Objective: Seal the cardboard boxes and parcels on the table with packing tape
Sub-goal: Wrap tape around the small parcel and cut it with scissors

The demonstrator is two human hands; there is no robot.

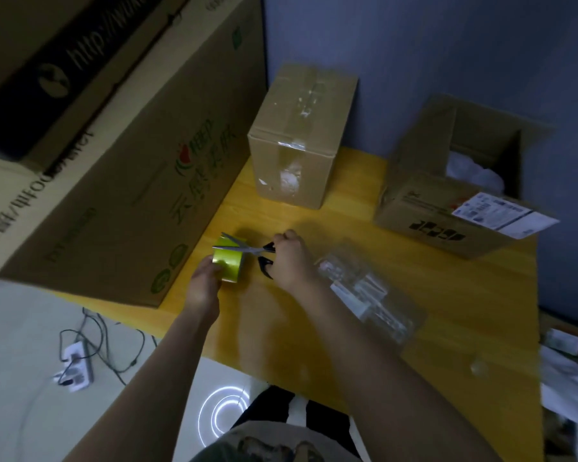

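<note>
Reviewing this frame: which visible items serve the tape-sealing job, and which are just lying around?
Job in hand:
- tape roll, held by left hand
- scissors, held by right hand
- taped box
- open box
- large printed carton, possibly

Lying about:
- clear plastic packaging on the table
- power strip on the floor

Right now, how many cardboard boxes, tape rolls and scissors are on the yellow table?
Cardboard boxes: 3, the large printed box, the taped box, the open box
Tape roll: 1
Scissors: 1
Total: 5
</note>
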